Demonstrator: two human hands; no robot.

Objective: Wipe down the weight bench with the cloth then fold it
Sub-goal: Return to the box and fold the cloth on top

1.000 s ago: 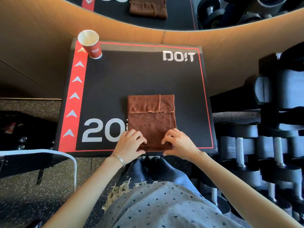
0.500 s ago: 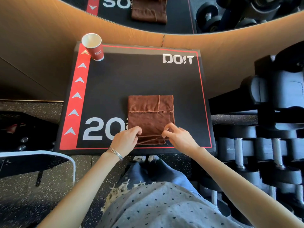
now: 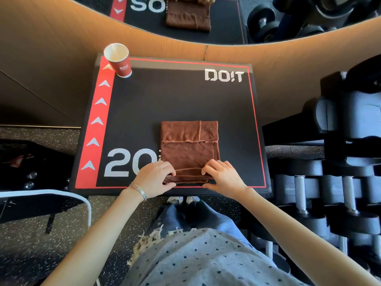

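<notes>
Apparently wiping was done: the part-folded cloth [image 3: 189, 153], at six o'clock on the desk [image 3: 175, 100], was pinched by left hand [image 3: 153, 178] and right hand [image 3: 223, 178]; folding was judged unfinished.

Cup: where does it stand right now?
Head view, upper left: the cup stands upright on the far-left corner of the black box, apart from the cloth.

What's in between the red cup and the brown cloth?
Nothing, only the bare black box top. The head view shows the red cup standing at its far left corner and the brown cloth lying nearer, well apart.
</notes>
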